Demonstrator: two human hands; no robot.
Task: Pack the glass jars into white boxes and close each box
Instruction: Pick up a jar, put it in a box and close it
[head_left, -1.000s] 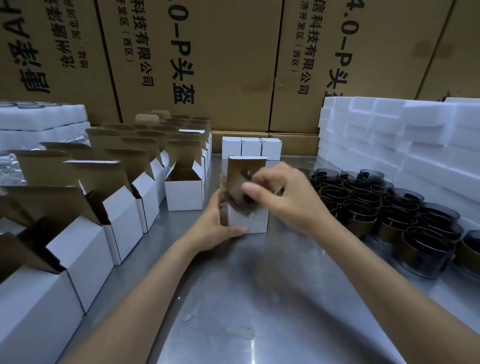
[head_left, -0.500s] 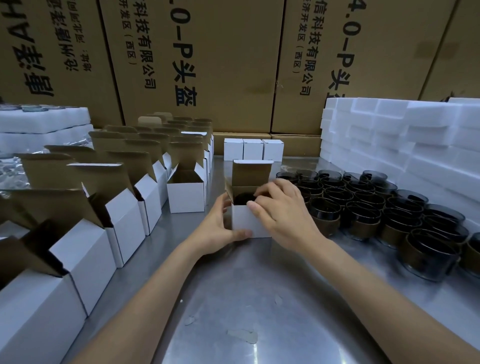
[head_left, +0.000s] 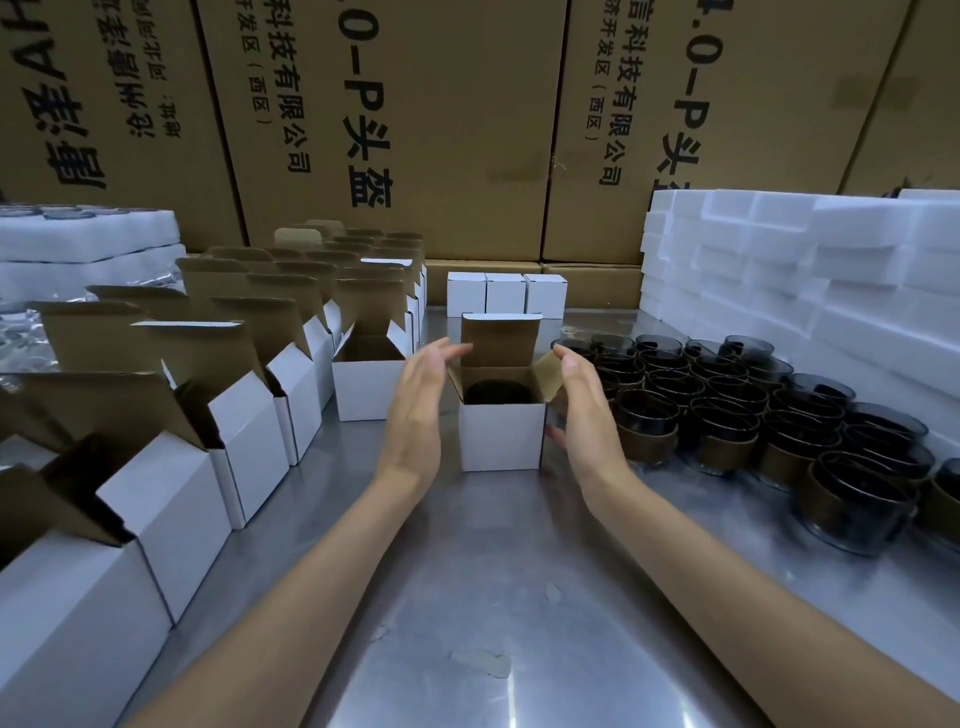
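While the white box is standing on the tabletop with a glass jar inside and flaps up, the left hand and right hand are flanking it, fingers straight, holding nothing.

White box upright on steel table, flaps open; dark glass jar inside.
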